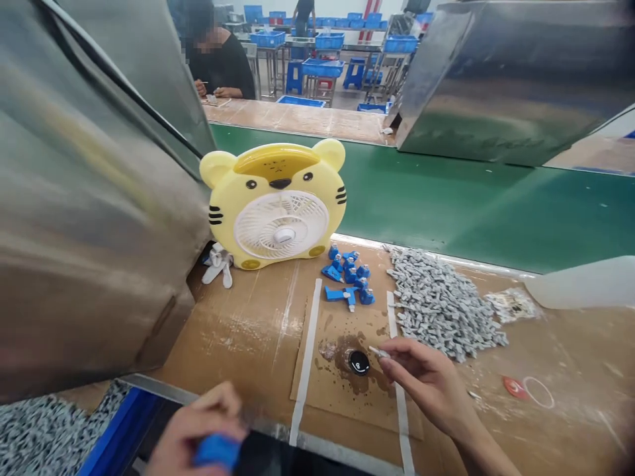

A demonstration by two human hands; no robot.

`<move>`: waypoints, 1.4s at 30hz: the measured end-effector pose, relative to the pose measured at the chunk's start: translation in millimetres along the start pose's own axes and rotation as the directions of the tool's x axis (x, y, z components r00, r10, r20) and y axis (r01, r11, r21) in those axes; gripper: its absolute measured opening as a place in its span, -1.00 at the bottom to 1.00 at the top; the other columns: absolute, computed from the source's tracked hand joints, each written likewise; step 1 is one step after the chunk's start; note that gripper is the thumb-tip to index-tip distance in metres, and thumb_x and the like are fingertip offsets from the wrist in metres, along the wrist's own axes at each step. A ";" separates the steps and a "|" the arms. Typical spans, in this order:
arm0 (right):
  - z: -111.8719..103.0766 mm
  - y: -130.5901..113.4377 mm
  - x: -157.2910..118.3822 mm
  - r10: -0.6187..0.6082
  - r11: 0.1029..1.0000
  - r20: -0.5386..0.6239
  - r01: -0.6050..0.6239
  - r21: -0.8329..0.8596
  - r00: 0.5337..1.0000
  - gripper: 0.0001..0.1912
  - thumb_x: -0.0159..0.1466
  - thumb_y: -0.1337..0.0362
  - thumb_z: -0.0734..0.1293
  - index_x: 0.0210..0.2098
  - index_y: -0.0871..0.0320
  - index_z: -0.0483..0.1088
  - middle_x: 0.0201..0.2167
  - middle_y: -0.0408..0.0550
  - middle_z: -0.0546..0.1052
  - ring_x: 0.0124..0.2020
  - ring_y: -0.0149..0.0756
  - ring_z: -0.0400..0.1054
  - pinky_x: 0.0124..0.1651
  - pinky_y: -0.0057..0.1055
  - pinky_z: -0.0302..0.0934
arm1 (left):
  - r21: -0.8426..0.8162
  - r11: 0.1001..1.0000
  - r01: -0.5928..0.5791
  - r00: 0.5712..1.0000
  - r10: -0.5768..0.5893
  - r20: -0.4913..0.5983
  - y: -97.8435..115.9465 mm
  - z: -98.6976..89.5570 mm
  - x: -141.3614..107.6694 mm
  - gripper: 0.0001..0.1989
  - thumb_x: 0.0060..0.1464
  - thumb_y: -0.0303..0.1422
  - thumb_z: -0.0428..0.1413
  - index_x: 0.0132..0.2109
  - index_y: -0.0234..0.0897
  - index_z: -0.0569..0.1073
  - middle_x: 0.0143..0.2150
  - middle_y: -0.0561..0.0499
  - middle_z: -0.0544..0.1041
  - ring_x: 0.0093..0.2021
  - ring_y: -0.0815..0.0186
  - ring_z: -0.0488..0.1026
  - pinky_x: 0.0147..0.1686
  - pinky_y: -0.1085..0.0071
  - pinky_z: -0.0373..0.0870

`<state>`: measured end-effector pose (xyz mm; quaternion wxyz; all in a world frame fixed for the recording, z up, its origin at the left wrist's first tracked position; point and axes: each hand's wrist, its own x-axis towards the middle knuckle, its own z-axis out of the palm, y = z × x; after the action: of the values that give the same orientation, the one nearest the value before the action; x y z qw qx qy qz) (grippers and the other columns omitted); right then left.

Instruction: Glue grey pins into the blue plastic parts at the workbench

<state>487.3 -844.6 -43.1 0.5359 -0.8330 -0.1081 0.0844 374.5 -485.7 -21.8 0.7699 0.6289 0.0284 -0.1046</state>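
My right hand (pixel 426 377) pinches a small grey piece (pixel 380 352) between thumb and fingertips, just right of a small round black container (pixel 359 362). The container sits on a stained cardboard sheet (pixel 342 396) held by white tape strips. At the lower left, my left hand (pixel 203 430) is blurred, its fingers curled round a blue piece (pixel 217 452). Several blue pieces (pixel 350 272) lie behind the container. A large heap of small grey parts (pixel 441 301) lies beyond my right hand.
A yellow fan (pixel 280 205) stands behind the cardboard, with white cloth (pixel 217 266) beside it. A blue bin (pixel 112 433) of grey parts is at lower left. Past the green belt (pixel 446 205), a person (pixel 223 66) sits. A red tag (pixel 514 387) lies at right.
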 end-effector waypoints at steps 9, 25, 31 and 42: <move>-0.7 -15.0 4.6 -0.191 0.976 0.177 0.206 -0.067 0.965 -0.80 0.44 0.26 0.30 -0.07 0.03 0.58 -0.28 -0.08 0.59 -0.31 -0.34 0.50 -0.26 -0.48 0.35 | 0.237 0.966 -0.103 0.982 0.062 0.176 -21.1 74.0 93.2 -0.79 -0.07 -0.44 0.36 -0.19 -0.26 0.70 -0.22 -0.09 0.60 -0.22 0.28 0.51 -0.18 0.45 0.38; -4.2 -31.8 13.7 -0.233 0.866 0.332 0.350 -0.356 0.914 -0.85 0.47 0.33 0.24 -0.14 0.11 0.46 -0.27 -0.07 0.54 -0.28 -0.33 0.46 -0.24 -0.43 0.27 | 0.202 0.975 0.096 0.983 -0.125 0.138 -37.9 71.1 89.7 -0.61 0.09 -0.36 0.22 0.10 -0.24 0.53 -0.17 -0.06 0.55 -0.24 0.27 0.48 -0.24 0.44 0.40; 0.6 -39.0 15.0 -0.147 0.777 0.442 0.380 -0.502 0.885 -0.77 0.50 0.33 0.15 -0.17 0.13 0.43 -0.29 -0.04 0.46 -0.30 -0.26 0.41 -0.25 -0.35 0.24 | 0.273 0.961 -0.047 0.990 0.009 0.140 -36.8 68.1 91.9 -0.75 0.11 -0.37 0.21 -0.04 -0.21 0.59 -0.11 -0.05 0.55 -0.18 0.29 0.47 -0.22 0.47 0.36; 0.2 -51.1 15.0 -0.158 0.731 0.479 0.428 -0.531 0.863 -0.74 0.49 0.33 0.13 -0.20 0.13 0.44 -0.34 -0.04 0.45 -0.37 -0.27 0.37 -0.32 -0.36 0.23 | 0.158 0.987 0.036 0.987 -0.060 0.148 -41.5 67.2 94.3 -0.73 0.14 -0.26 0.22 -0.07 -0.33 0.56 -0.27 -0.04 0.55 -0.28 0.31 0.44 -0.24 0.45 0.35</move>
<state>497.1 -819.8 2.9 0.2038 -0.8975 -0.3705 0.1255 452.5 -570.7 -64.3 0.7158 0.6761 -0.0236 -0.1728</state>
